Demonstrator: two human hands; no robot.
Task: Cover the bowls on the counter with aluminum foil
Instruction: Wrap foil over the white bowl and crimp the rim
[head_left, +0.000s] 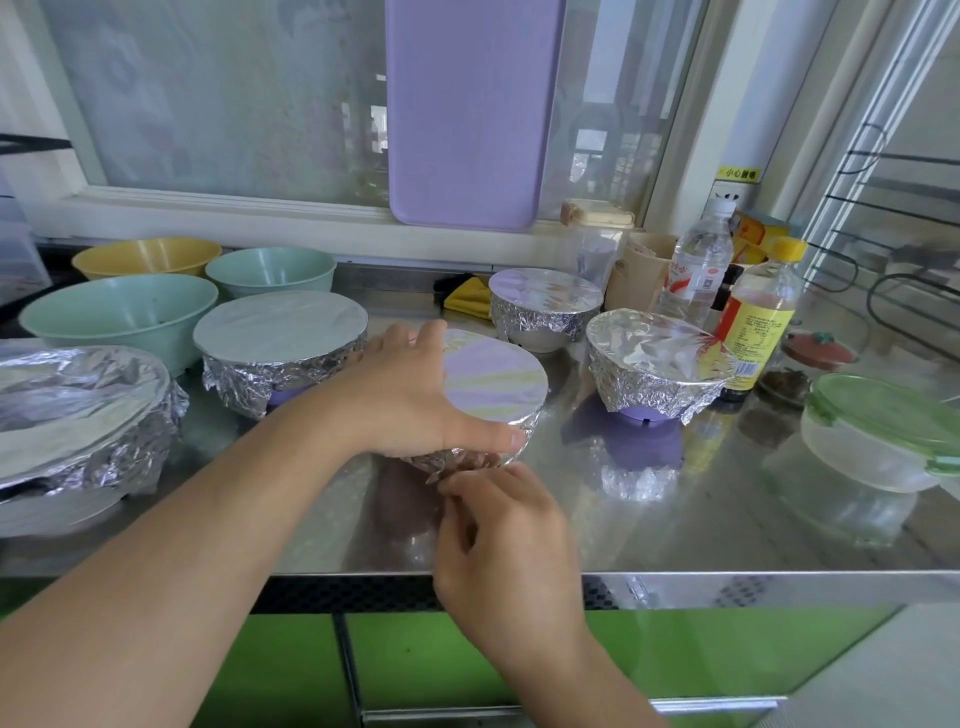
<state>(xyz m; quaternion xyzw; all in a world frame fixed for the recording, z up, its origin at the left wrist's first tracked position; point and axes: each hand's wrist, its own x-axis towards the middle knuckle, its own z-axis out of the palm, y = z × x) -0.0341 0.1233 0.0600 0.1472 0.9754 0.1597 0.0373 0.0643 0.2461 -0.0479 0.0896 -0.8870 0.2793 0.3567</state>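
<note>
Shiny stainless steel counter (675, 519) under a frosted window, super reflective, so you get smeary mirror images of everything sitting on it. Only the one head view here.

Dead centre is a small round bowl with smooth foil stretched flat over the top (493, 384), the foil picking up purple and yellow reflections. Its crinkled foil skirt hangs down the near side, and the bowl itself is totally hidden under it. The left hand (410, 395) is spread around the left rim, fingers pretty straight, thumb pressed flat along the front edge. The right hand (498, 525) is just below, fingers curled and pinching the crumpled foil edge (457, 462) at the bottom front.

Four more foil-covered bowls are around it: a big one (78, 415) cut off at the left edge, a wide one (280, 348) with a purple base peeking out, a small one (545, 306) at the back, and one on the right (654, 364), also on a purple base.

Still bare are three matte plastic bowls back left: two mint green ones (119, 317) (270, 270) and a yellow one (145, 254), partly hidden.

Behind, a lilac textured cutting board (467, 114) leans on the window. Off right is a clear water bottle (696, 270), a yellow-capped sauce bottle (758, 322) and a translucent container with a green clip lid (883, 431), cut off at the frame edge.
</note>
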